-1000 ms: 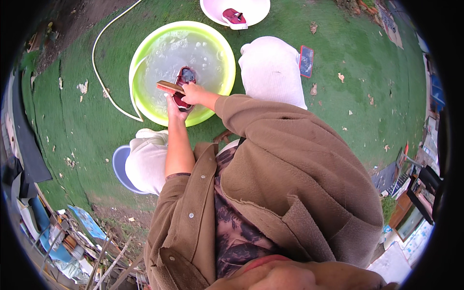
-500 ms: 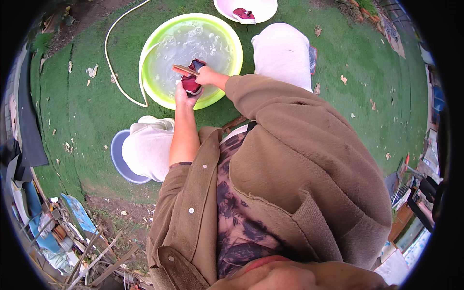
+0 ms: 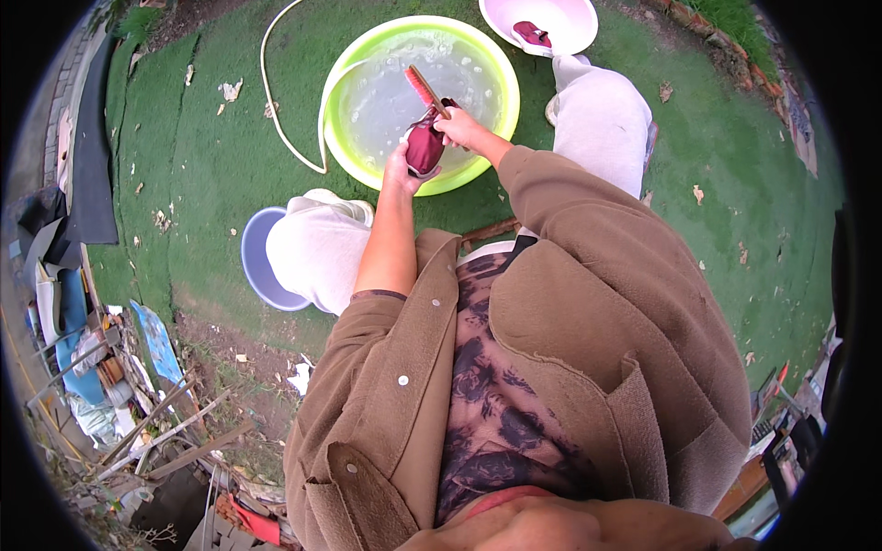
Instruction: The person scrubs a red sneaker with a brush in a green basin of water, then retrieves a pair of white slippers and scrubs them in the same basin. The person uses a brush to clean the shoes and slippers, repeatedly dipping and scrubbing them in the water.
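Since the earlier frame, the brush (image 3: 425, 90) had swung toward the far rim of the basin (image 3: 508, 96); the right hand (image 3: 459, 127) had its fingers clamped round it. Over the near side, the left hand (image 3: 401, 166) gripped the maroon shoe (image 3: 424, 147), probably light, soft, slippery, best held underneath.

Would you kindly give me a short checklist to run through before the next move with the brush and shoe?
1. Brush held in the right grip: ok.
2. Maroon shoe held in the left grip: ok.
3. Bristles pressed against the shoe: cannot tell; much of the brush head projects past it.
4. Water in the green-rimmed tub: ok, cloudy with bubbles.
5. Second shoe out of the way: ok, in the pink basin.
6. Hose away from both grips: ok.
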`<state>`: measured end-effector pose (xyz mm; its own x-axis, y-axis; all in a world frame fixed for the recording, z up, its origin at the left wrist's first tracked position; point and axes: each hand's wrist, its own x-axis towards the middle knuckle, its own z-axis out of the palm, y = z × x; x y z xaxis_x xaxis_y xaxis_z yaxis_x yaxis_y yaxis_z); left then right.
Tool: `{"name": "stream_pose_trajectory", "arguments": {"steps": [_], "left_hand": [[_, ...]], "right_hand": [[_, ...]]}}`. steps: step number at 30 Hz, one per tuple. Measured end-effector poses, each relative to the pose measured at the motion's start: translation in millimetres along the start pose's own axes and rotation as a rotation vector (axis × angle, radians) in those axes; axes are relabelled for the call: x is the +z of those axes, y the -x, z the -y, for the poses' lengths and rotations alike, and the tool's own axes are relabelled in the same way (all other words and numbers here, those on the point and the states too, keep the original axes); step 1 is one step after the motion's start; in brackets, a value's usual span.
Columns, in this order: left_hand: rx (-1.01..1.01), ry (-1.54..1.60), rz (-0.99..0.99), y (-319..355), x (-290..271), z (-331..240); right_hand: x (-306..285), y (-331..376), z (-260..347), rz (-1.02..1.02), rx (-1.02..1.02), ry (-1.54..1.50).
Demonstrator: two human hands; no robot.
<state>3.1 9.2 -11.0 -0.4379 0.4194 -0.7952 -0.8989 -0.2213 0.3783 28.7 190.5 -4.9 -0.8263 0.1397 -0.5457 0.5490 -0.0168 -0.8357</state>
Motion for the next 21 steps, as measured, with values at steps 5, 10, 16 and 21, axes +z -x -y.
{"name": "stream_pose_trajectory", "arguments": {"steps": [5, 10, 16, 21], "left_hand": [[-0.029, -0.035, -0.03, -1.8, -7.1, -4.9], [0.013, -0.062, -0.077, 3.4, -3.5, -6.3], [-0.038, -0.103, -0.087, 6.7, 3.4, -2.8], [-0.047, -0.147, -0.091, 3.8, -2.4, 1.6]], "right_hand": [[12.1, -13.9, -13.1, 0.044, 0.022, 0.064], [11.0, -12.0, -16.6, -0.074, 0.03, 0.177], [-4.4, -5.2, -13.6, 0.024, 0.32, 0.04], [-8.7, 4.0, -14.9, 0.135, 0.419, -0.194]]}}
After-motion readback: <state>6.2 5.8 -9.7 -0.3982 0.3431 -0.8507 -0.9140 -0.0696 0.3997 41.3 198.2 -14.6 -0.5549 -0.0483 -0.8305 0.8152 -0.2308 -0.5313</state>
